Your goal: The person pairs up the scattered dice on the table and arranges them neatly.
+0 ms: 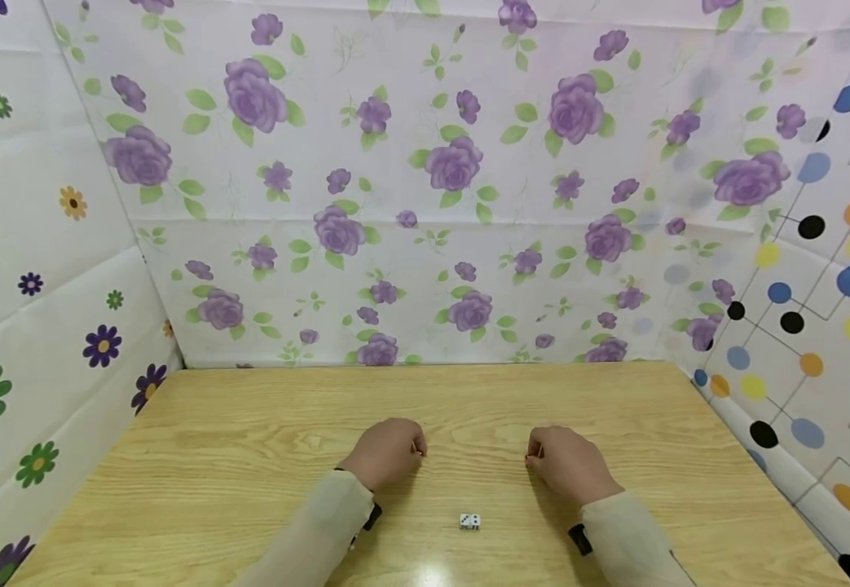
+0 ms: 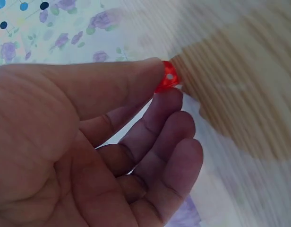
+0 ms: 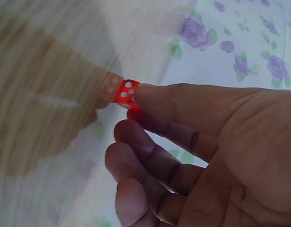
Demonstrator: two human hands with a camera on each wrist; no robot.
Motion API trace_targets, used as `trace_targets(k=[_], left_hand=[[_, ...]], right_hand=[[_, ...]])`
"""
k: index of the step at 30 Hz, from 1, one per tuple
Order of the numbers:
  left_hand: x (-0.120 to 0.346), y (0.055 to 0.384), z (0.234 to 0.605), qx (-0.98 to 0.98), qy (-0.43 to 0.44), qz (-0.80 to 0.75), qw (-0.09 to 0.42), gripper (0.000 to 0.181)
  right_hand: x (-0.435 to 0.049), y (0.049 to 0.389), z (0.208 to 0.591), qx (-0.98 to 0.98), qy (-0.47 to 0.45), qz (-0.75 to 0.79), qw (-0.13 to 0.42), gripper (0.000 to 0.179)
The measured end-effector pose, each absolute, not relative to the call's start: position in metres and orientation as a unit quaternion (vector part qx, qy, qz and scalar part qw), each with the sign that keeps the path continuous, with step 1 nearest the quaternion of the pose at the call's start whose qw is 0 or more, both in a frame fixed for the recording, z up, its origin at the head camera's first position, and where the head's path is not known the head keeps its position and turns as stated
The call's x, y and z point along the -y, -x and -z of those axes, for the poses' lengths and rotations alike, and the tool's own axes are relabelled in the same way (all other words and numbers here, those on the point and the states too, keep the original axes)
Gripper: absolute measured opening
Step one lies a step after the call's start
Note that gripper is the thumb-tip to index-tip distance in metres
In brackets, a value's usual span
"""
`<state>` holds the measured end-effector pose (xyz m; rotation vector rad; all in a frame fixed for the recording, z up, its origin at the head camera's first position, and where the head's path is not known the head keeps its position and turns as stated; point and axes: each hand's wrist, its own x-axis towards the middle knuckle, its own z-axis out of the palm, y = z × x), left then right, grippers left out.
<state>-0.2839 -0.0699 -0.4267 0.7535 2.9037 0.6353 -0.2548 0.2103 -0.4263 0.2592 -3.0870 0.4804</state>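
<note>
From the head view I am seeing only specks of red at my fingertips; the wrist views are showing what I am holding. In my left hand (image 1: 386,451) I am pinching a small red die (image 2: 169,77) between thumb and forefinger, a white pip facing the camera. In my right hand (image 1: 570,463) I am pinching another red die (image 3: 127,92) the same way, several white pips showing beside my thumb (its reddish reflection is lying on the wood just past my fingertips). Both pinches are closing down to the width of a die, and I cannot tell whether either die is touching the table (image 1: 476,403). What the wrist views are leaving out, the head view is showing: two white dice (image 1: 470,520) are sitting side by side on the table, nearer to my body than my grips and between them.

My hands are reaching forward well apart, their fingertips turning inward toward each other, backs facing up. My other fingers are curling loosely below each pinch, and pale sleeves (image 1: 314,526) are covering my forearms behind the grips.
</note>
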Motion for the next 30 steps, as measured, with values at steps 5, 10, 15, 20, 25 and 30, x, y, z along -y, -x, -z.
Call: trace_targets(k=[5, 10, 15, 20, 25, 30], left_hand=[[0.066, 0.278, 0.424, -0.945, -0.255, -0.203, 0.037, 0.015], [0.061, 0.273, 0.422, -0.943, -0.268, -0.193, 0.038, 0.020], [0.055, 0.271, 0.422, -0.939, -0.291, -0.183, 0.031, 0.021], [0.051, 0.272, 0.423, -0.929, -0.313, -0.188, 0.058, 0.018], [0.047, 0.273, 0.423, -0.924, -0.327, -0.185, 0.068, 0.018], [0.045, 0.272, 0.425, -0.925, -0.335, -0.171, 0.057, 0.025]], right_hand=[[-0.205, 0.252, 0.423, 0.984, -0.085, -0.157, -0.004, 0.013], [-0.199, 0.250, 0.422, 0.984, -0.085, -0.159, -0.009, 0.014], [-0.191, 0.250, 0.420, 0.981, -0.090, -0.168, -0.018, 0.016], [-0.184, 0.248, 0.419, 0.978, -0.101, -0.179, -0.036, 0.013], [-0.179, 0.248, 0.423, 0.975, -0.119, -0.183, -0.039, 0.012], [-0.176, 0.248, 0.425, 0.970, -0.144, -0.193, -0.044, 0.013]])
